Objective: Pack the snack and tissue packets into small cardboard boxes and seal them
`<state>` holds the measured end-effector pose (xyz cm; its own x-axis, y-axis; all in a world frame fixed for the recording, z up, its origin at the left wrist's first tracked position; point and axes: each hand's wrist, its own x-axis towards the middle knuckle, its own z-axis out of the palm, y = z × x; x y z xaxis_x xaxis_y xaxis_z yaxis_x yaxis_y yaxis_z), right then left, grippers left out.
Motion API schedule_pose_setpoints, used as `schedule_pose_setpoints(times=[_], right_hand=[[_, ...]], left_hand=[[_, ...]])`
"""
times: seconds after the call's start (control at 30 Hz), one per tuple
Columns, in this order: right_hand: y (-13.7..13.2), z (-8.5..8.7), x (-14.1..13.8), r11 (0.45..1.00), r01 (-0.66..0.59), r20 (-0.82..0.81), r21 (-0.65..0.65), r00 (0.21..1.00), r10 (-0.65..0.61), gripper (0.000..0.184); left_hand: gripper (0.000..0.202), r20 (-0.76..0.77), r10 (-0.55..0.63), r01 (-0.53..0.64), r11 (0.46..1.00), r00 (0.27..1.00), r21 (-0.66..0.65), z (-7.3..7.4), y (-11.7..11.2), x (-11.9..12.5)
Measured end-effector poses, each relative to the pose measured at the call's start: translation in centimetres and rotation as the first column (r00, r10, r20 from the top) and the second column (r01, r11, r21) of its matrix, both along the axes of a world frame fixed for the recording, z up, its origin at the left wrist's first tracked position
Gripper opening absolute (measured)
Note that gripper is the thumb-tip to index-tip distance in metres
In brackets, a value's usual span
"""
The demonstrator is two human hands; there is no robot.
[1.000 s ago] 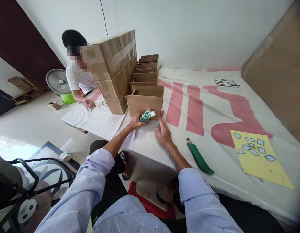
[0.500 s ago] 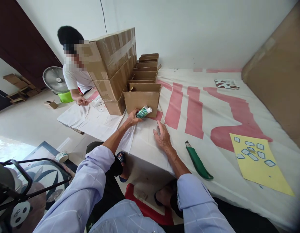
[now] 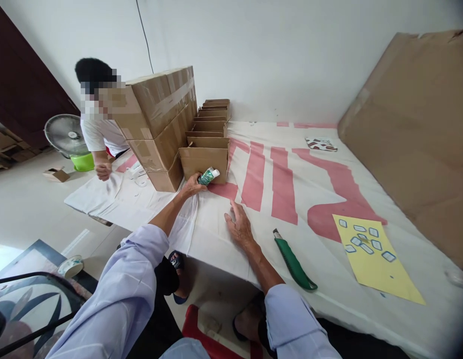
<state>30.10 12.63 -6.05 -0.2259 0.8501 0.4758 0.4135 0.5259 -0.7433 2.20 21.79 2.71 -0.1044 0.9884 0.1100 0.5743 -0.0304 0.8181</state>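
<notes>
Left hand [image 3: 192, 185] extended, gripping green tube [image 3: 206, 177], right hand [image 3: 239, 227] apart, half-curled.

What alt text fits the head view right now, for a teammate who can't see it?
The left grip holds a white-topped green container in front of an open cardboard box; the right grip is open and empty. A green utility knife and a yellow sheet lie to the right; taped cartons stand stacked at left.

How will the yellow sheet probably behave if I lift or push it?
The yellow sheet probably bends easily, as it looks thin like paper. It may slide or buckle when pushed, since it lies flat on the creased cloth.
</notes>
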Motion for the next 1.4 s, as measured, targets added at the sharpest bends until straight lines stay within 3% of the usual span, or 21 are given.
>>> schedule_pose_setpoints(times=[0.23, 0.33, 0.53, 0.8, 1.03, 1.17, 1.4], right_hand=[[0.0, 0.1, 0.1, 1.0, -0.009, 0.017, 0.018, 1.0, 0.008, 0.064], [-0.1, 0.3, 0.1, 1.0, -0.012, 0.019, 0.011, 1.0, 0.012, 0.063], [-0.1, 0.5, -0.1, 1.0, -0.005, 0.019, 0.004, 1.0, 0.005, 0.06], [-0.3, 0.9, -0.3, 1.0, -0.002, 0.069, -0.016, 0.998, 0.003, 0.059], [-1.0, 1.5, -0.6, 1.0, 0.002, 0.11, -0.018, 0.994, 0.0, 0.054], [-1.2, 1.9, -0.5, 1.0, -0.001, 0.125, -0.029, 0.992, 0.005, 0.052], [-1.5, 2.5, -0.8, 0.998, -0.009, 0.165, -0.055, 0.986, 0.018, 0.05]], left_hand=[[0.056, -0.045, 0.015, -0.015, 1.0, 0.999, -0.008, 0.3, 2.9, 0.6], [0.054, -0.098, 0.013, -0.013, 1.0, 0.995, 0.003, 0.3, 3.2, 0.9], [0.055, -0.289, -0.01, 0.028, 0.998, 0.957, 0.056, 0.4, 0.8, -0.1], [0.062, -0.526, 0.061, 0.02, 0.989, 0.848, 0.147, 0.1, -1.5, -1.1], [0.054, -0.604, 0.029, 0.075, 0.987, 0.796, 0.146, -0.8, -2.5, -0.8], [0.053, -0.646, 0.086, 0.007, 0.99, 0.759, 0.14, -0.6, -2.1, 0.0], [0.05, -0.578, 0.066, 0.027, 0.988, 0.814, 0.15, 0.0, -2.7, 0.5]])
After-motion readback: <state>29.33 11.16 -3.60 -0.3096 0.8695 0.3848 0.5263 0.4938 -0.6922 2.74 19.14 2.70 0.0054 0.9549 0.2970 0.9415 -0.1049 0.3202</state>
